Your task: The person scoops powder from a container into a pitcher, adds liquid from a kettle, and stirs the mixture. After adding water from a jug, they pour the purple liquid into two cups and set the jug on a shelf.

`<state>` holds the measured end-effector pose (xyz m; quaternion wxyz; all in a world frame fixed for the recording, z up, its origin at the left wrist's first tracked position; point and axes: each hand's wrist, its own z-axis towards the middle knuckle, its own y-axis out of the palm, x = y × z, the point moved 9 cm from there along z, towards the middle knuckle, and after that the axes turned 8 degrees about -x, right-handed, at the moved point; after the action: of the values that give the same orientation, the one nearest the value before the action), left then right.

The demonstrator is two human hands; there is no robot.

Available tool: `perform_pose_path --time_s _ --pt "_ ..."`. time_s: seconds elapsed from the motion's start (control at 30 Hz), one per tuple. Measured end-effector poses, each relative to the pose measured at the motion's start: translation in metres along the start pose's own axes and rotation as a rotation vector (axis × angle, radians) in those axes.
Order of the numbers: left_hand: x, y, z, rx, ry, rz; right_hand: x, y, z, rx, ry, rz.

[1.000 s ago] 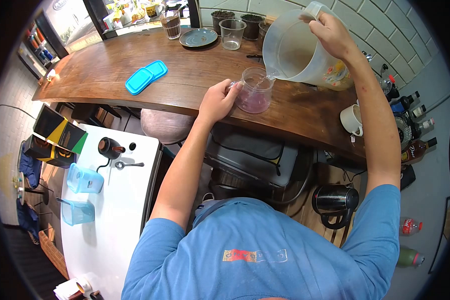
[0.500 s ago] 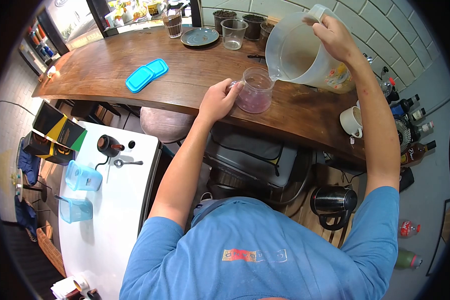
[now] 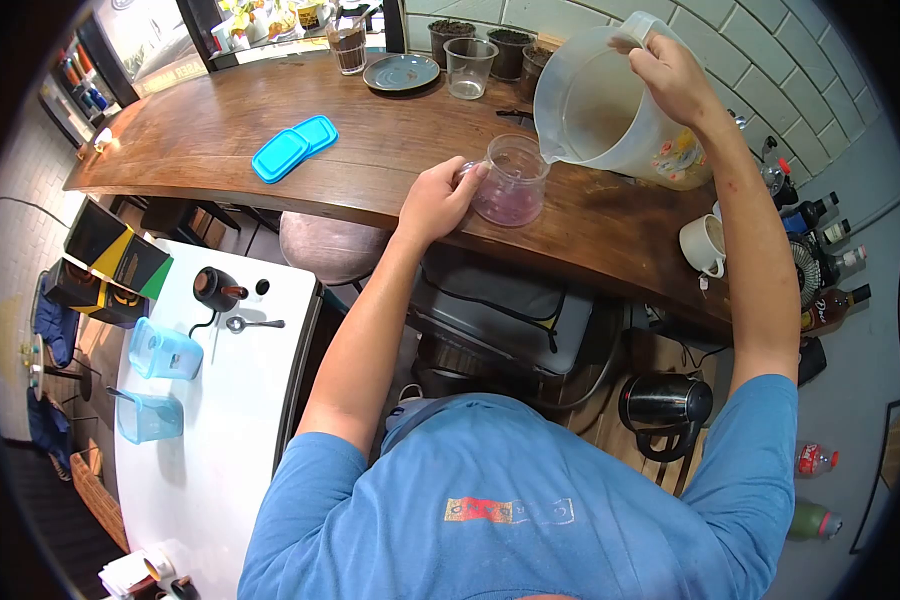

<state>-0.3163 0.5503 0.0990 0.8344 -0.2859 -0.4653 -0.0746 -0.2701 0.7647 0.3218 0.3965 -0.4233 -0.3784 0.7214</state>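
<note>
My left hand [image 3: 438,202] is closed around the handle of a clear glass mug [image 3: 511,200], which stands on the wooden counter [image 3: 390,150] near its front edge. Pinkish-purple liquid fills its lower part. Gripping the top handle of a large translucent plastic pitcher [image 3: 580,110] is my right hand [image 3: 670,80]. The pitcher is tilted to the left, its spout at the mug's right rim. Cloudy liquid shows inside it, and a colourful print marks its side. Whether liquid is flowing from the spout is too small to tell.
Behind the mug are a clear plastic cup [image 3: 468,75], a grey plate [image 3: 401,73] and dark-filled pots [image 3: 510,50]. Blue lids [image 3: 295,148] lie to the left. A white cup [image 3: 703,245] stands right of the pitcher. Below, an electric kettle [image 3: 665,405] sits near my right arm.
Both hands, the mug and the pitcher hold almost the same position. The whole view has shifted very slightly.
</note>
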Motion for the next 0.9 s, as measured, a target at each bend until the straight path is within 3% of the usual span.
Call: perform_pose_path --time_s 0.33,0.57,0.7,0.9 --pt "-0.003 0.0 0.001 -0.018 -0.048 0.031 0.008 0.001 0.001 -0.042 0.071 -0.02" --pt "-0.005 0.0 0.001 -0.024 -0.065 0.03 0.012 0.002 0.003 0.002 -0.002 0.017" --pt "-0.001 -0.001 0.0 -0.019 -0.052 0.023 -0.026 -0.005 -0.008 0.074 -0.023 -0.03" --pt "-0.002 0.0 0.001 -0.02 -0.047 0.024 -0.021 -0.004 -0.008 0.044 0.045 0.001"
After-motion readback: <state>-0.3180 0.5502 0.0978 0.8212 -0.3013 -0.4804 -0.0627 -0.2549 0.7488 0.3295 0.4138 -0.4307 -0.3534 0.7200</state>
